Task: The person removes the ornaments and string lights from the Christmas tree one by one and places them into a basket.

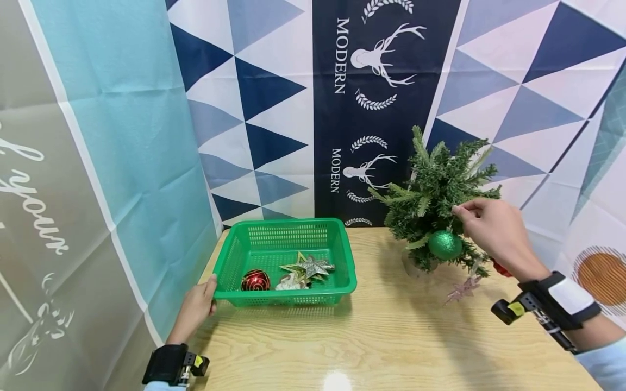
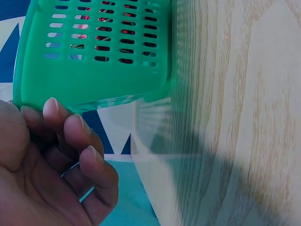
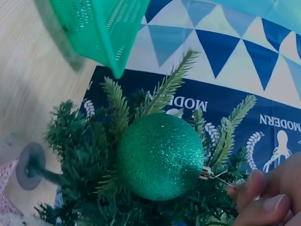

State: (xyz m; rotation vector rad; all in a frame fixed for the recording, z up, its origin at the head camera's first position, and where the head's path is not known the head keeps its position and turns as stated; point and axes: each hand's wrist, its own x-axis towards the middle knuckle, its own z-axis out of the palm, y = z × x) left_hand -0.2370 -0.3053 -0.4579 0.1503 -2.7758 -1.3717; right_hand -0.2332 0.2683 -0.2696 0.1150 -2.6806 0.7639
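Observation:
My right hand [image 1: 496, 231] pinches the thin hanging loop of a glittery green ball ornament [image 3: 160, 155] between thumb and finger. The ball [image 1: 445, 245] hangs below the fingertips, in front of the branches of a small artificial Christmas tree [image 1: 440, 190]. Whether the loop touches a branch I cannot tell. At the left, my left hand [image 1: 195, 304] holds the near left corner of a green plastic basket [image 1: 281, 297], its fingers [image 2: 80, 129] curled under the rim. Inside the basket lie a red ball ornament [image 1: 255, 281], a silver star [image 1: 315, 266] and other pieces partly overlapping.
A pink star ornament [image 1: 463, 289] hangs low at the tree's near side, and a red ornament [image 1: 502, 268] shows partly behind my right wrist. Both basket and tree stand on a light wooden table [image 1: 371, 331]. Patterned cloth [image 1: 274, 108] rises behind and beside the table.

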